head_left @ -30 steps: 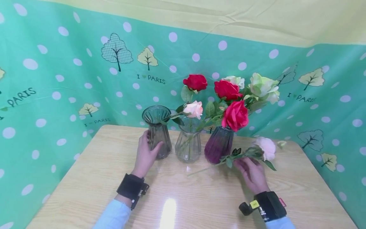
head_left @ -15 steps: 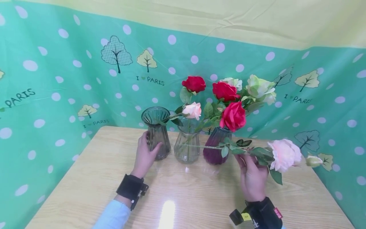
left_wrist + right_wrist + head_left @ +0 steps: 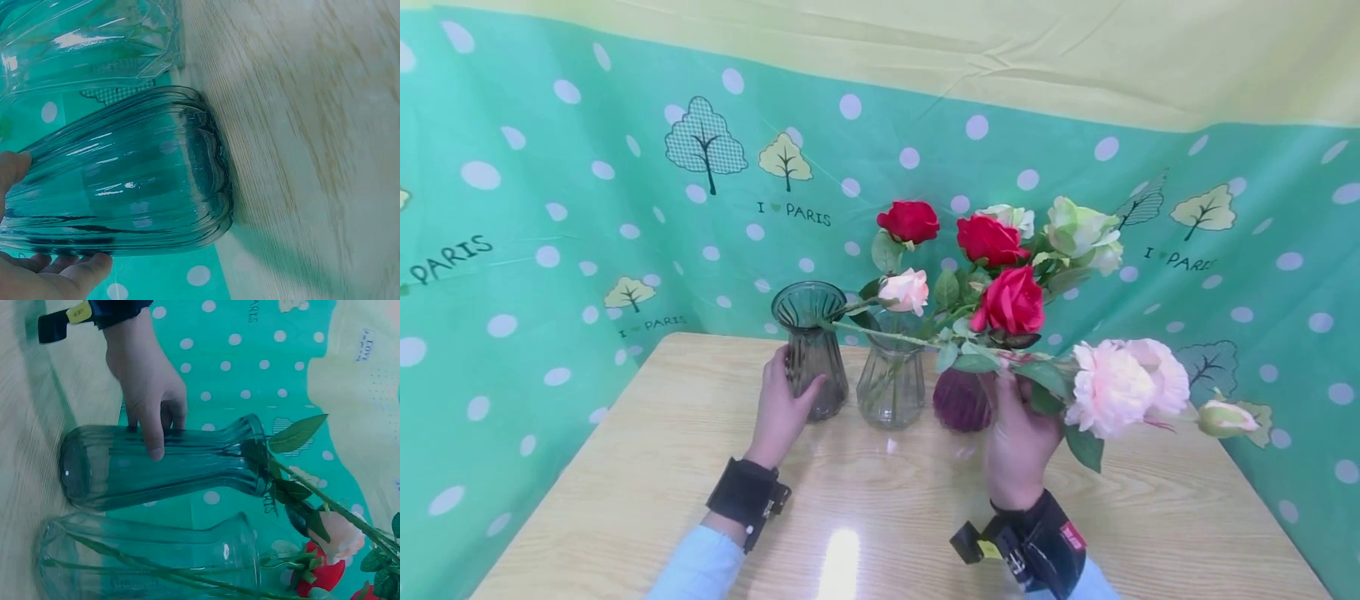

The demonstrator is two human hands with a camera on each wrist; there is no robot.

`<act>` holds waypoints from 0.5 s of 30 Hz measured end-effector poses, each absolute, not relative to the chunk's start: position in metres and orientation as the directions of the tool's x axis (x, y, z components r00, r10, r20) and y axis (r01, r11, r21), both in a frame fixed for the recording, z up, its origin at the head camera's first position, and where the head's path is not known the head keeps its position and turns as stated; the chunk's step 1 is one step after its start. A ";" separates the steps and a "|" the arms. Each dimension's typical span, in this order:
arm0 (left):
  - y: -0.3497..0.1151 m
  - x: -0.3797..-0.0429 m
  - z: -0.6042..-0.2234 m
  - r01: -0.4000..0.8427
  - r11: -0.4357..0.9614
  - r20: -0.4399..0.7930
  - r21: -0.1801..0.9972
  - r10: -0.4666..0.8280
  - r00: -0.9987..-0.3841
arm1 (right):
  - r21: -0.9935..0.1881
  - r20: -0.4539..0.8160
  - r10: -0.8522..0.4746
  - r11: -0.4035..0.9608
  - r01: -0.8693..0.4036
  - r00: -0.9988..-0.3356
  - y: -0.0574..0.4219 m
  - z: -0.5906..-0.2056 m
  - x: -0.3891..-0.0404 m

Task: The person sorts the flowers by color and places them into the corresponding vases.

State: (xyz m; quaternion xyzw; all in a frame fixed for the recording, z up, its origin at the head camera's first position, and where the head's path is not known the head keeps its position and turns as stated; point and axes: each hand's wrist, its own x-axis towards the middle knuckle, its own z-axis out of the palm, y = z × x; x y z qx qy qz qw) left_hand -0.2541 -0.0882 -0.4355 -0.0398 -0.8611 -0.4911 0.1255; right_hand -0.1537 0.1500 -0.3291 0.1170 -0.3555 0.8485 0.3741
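Note:
My left hand (image 3: 782, 408) grips the waist of a smoky grey ribbed glass vase (image 3: 823, 379), thumb in front, the vase upright on the table. From its mouth a small pale pink rose (image 3: 904, 292) leans right. My right hand (image 3: 1018, 446) pinches the leafy stem of a large pale pink flower (image 3: 1112, 387) with a bud (image 3: 1225, 418). This flower lies nearly level, blooms to the right. Its bare stem (image 3: 337, 506) runs left across the clear vase to the grey vase's rim; whether the tip is inside, I cannot tell.
A clear glass vase (image 3: 891, 400) with flower stems stands in the middle. Right of it is a purple vase (image 3: 961, 404), partly hidden by my right hand. Red roses (image 3: 1011, 300) and pale green-white roses (image 3: 1082, 229) rise behind. A polka-dot cloth (image 3: 625, 192) hangs at the back.
My right hand has lifted the pale pink flower off the table, levelled it and moved left, bringing the stem end to the grey vase. My left hand keeps its grip.

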 end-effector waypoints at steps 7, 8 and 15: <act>-0.088 -0.255 -0.438 0.205 0.513 0.270 0.834 -0.055 -0.961 | -0.546 0.488 0.595 -0.363 -0.755 -0.639 0.144 -0.324 -0.161; -0.088 -0.255 -0.438 0.205 0.510 0.269 0.835 -0.054 -0.962 | -0.557 0.485 0.601 -0.348 -0.754 -0.636 0.143 -0.324 -0.161; -0.089 -0.255 -0.437 0.204 0.512 0.266 0.835 -0.051 -0.963 | -0.618 0.531 0.604 -0.202 -0.760 -0.593 0.136 -0.324 -0.166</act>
